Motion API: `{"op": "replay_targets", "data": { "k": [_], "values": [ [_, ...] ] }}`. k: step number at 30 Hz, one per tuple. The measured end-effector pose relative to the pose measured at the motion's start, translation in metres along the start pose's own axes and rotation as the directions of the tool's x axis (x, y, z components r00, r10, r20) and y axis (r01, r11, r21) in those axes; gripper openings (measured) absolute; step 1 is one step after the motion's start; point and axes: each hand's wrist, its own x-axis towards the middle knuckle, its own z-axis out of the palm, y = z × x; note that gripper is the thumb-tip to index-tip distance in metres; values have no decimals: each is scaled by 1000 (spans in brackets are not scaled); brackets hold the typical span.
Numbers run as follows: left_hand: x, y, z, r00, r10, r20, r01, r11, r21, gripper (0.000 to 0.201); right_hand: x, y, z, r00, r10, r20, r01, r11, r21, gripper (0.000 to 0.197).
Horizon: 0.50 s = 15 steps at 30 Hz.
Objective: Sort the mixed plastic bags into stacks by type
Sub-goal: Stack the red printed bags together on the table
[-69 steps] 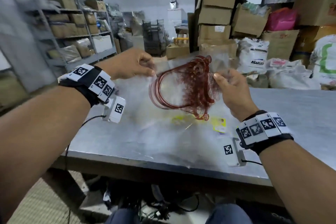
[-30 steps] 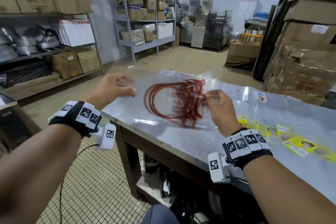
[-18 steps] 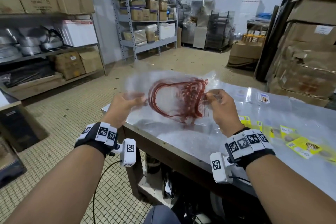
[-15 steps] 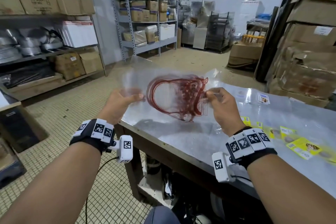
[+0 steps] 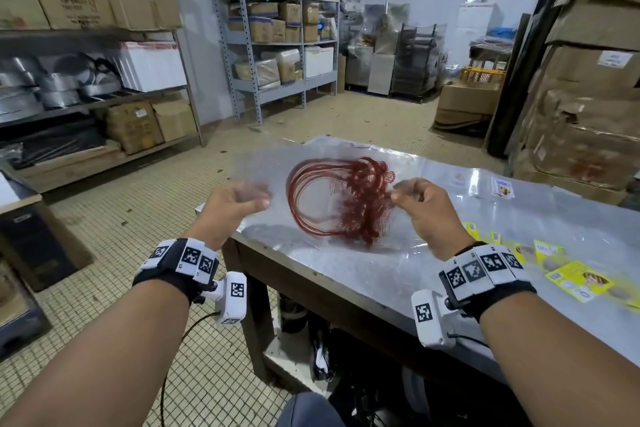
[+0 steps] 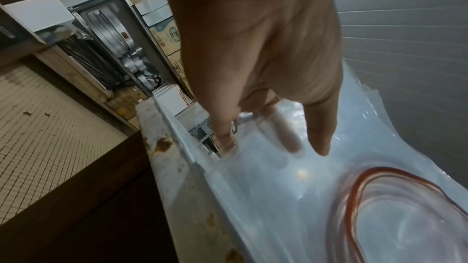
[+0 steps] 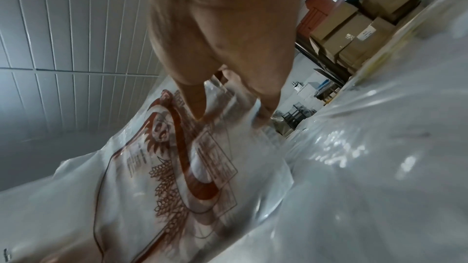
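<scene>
A bundle of clear plastic bags with a red printed oval design is held up just above the left corner of the metal table. My left hand pinches its left edge, thumb on top and fingers behind the film. My right hand pinches the right edge beside the print. More clear bags lie flat on the table further back. Yellow printed bags lie on the table at the right.
Tiled floor lies to the left of the table corner. Metal shelves with cardboard boxes stand at the back and left. Stacked cartons rise behind the table at the right. A dark low cabinet stands at the far left.
The view swung left from the table middle to its left corner. The bag bundle went with both hands and now hangs a little lower over the corner; both grips are unchanged.
</scene>
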Motion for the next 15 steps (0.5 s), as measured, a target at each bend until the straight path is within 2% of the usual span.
{"op": "replay_targets", "data": {
  "k": [3,6,10,12,15],
  "values": [
    [3,2,-1,1000,-5,-15,5,1000,9,17,0,-2,-3,999,8,47,-7,1000,-12,21],
    [6,9,-3,999,7,-43,-7,1000,9,9,-1,-8,-1,998,-50,35,51,999,-8,17],
    [10,18,-4,993,58,-99,-63,997,-47,18,4,-14,4,994,-104,-18,105,994,21,19],
    [11,16,-4,994,45,-105,-52,996,-71,25,6,-11,6,996,-87,-5,87,996,15,15],
    [9,5,-3,996,40,-73,-40,999,14,31,9,-3,6,1000,-16,23,16,1000,-5,16]
  ]
}}
